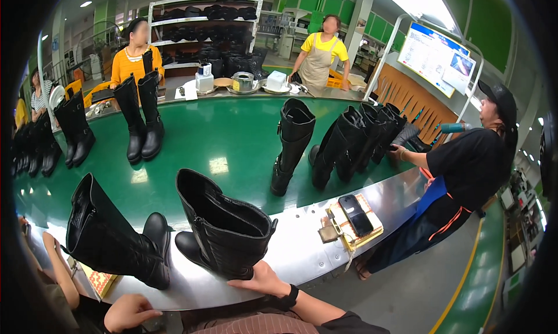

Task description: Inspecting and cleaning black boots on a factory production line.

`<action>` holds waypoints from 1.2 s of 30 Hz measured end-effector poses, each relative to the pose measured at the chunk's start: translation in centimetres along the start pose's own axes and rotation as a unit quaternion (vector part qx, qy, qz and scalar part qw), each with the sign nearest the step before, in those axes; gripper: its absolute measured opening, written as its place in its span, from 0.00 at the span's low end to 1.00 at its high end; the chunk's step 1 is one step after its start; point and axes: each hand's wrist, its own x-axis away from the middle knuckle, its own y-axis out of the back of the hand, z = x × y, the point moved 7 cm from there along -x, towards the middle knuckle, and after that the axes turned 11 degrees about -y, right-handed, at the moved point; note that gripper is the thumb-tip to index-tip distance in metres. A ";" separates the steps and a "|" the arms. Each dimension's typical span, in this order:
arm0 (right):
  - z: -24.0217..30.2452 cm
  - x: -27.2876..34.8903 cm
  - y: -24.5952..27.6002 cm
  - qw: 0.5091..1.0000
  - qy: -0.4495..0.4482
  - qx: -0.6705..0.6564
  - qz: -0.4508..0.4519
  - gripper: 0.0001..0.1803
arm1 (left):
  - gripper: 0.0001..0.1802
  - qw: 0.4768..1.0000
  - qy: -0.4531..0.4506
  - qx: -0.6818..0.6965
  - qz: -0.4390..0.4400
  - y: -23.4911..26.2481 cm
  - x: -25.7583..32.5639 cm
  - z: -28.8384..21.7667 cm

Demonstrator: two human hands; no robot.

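A tall black boot with a wide open top and a side zip stands near me on the metal table edge. My right hand grips it low at the heel, a dark band around the wrist. Left of it, another tall black boot leans with its shaft to the left and its toe close to the first boot. Below this second boot, my left hand hangs near the table's front edge, touching neither boot. Its thumb is apart from loosely bent fingers, and nothing shows in it.
A green conveyor belt carries a lone boot, a boot row and a pair. A phone lies on a yellow box at right. Co-workers stand around; one's arm is close at left.
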 end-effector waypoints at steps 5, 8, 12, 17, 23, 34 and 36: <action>-1.0 -0.3 -0.2 0.999 -0.014 -0.049 0.005 0.38 | 0.36 0.961 0.190 -0.085 -0.182 -1.7 1.6 6.7; -0.7 -0.4 -0.6 0.996 -0.029 -0.074 0.039 0.35 | 0.65 0.902 -0.001 0.016 -0.432 -2.2 0.6 8.8; -0.8 -0.4 -0.7 0.996 -0.069 -0.044 0.036 0.32 | 0.60 0.850 -0.098 0.162 -0.491 -3.7 -3.2 9.0; -1.7 -0.4 -1.0 0.997 -0.064 -0.038 0.037 0.32 | 0.53 0.866 -0.076 0.142 -0.474 -4.8 -5.9 9.2; -0.9 -0.3 -0.8 1.000 0.009 -0.017 -0.015 0.34 | 0.45 0.867 -0.070 0.030 -0.492 -4.5 -5.6 6.9; -0.7 -0.3 -0.9 0.999 0.021 -0.025 -0.005 0.33 | 0.46 0.870 -0.066 0.021 -0.488 -4.4 -5.6 6.4; -0.8 -0.3 -0.9 0.999 0.017 -0.030 -0.002 0.33 | 0.46 0.861 -0.068 0.024 -0.503 -4.5 -5.6 6.6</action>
